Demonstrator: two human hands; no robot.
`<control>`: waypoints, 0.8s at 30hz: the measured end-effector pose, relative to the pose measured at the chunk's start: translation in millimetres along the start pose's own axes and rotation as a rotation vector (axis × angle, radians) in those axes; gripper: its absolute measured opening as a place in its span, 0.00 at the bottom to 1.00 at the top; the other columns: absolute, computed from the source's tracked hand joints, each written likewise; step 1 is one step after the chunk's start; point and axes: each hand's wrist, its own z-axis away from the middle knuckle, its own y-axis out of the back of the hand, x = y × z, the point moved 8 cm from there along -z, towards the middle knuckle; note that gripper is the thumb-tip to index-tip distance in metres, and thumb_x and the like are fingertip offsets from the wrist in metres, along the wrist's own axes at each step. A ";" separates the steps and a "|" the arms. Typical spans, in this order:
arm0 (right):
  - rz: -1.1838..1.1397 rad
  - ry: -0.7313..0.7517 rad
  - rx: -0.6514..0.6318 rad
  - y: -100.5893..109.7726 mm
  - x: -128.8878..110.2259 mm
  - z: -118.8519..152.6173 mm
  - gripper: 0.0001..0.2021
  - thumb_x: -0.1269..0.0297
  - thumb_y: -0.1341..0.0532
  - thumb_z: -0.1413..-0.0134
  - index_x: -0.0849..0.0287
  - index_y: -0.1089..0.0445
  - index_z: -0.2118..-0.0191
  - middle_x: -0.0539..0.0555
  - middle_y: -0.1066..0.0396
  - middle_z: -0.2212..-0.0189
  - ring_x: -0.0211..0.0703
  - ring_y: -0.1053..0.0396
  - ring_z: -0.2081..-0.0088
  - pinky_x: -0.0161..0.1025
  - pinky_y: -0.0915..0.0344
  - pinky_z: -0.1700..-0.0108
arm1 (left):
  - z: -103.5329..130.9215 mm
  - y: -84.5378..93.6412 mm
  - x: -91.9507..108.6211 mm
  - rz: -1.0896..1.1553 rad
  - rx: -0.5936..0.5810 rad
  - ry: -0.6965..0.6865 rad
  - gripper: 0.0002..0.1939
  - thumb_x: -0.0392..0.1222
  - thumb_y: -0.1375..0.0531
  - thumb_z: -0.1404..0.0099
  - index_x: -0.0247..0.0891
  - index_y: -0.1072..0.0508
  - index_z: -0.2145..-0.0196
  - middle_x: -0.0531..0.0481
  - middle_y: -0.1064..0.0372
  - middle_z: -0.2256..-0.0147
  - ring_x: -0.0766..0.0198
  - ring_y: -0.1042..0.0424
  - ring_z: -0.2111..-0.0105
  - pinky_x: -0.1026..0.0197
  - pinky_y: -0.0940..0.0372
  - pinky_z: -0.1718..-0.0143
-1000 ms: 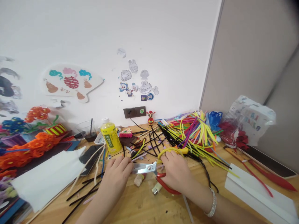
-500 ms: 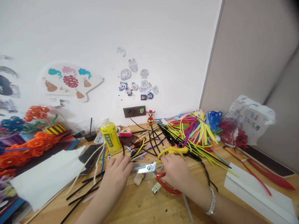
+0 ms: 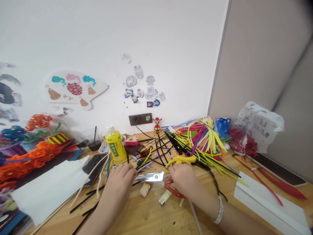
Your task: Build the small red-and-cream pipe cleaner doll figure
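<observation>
My right hand (image 3: 184,178) is closed around the handles of a pair of scissors (image 3: 153,177), whose silver blades point left. A red handle loop (image 3: 174,191) shows below the fingers, and a yellow curved piece (image 3: 179,159) shows above them. By the blade tips, my left hand (image 3: 119,182) has its fingers curled together; what they pinch is hidden. Thin black stems (image 3: 90,209) lie under and beside my left wrist. Below the blades are a small beige lump (image 3: 144,190) and a pale lighter-like piece with a metal end (image 3: 165,197).
A yellow drink bottle (image 3: 115,143) stands behind my left hand. A pile of coloured pipe cleaners (image 3: 205,137) spreads at the back right. White paper (image 3: 51,189) lies left, a white sheet (image 3: 269,205) right. Orange fuzzy flowers (image 3: 31,156) stand far left.
My left hand has shifted slightly left, baring more of the blade tips. The red loop has risen closer to my right hand. Black stems near my left wrist have shifted.
</observation>
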 end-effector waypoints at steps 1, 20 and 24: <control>0.003 -0.030 0.007 1.1 6.0 -1.5 0.05 0.71 0.42 0.55 0.63 0.32 0.69 0.58 0.28 0.72 0.46 0.31 0.69 0.37 0.43 0.70 | -1.0 1.0 -5.9 0.115 0.007 0.070 0.09 0.36 0.50 0.38 0.38 0.33 0.73 0.48 0.32 0.71 0.61 0.35 0.70 0.61 0.41 0.70; 0.093 -0.364 0.042 0.9 79.0 -7.5 0.15 0.54 0.48 0.50 0.59 0.31 0.71 0.55 0.28 0.73 0.46 0.30 0.69 0.35 0.43 0.72 | 33.5 -61.3 46.2 0.531 -0.721 0.096 0.11 0.32 0.51 0.45 0.38 0.32 0.79 0.51 0.33 0.74 0.64 0.36 0.74 0.64 0.46 0.72; 0.102 -0.357 0.049 4.4 78.7 -7.2 0.15 0.53 0.48 0.51 0.59 0.31 0.71 0.56 0.28 0.72 0.47 0.30 0.68 0.35 0.43 0.72 | 30.4 -59.5 39.3 0.550 -0.684 0.142 0.11 0.34 0.49 0.46 0.39 0.32 0.82 0.51 0.32 0.75 0.64 0.35 0.74 0.65 0.46 0.72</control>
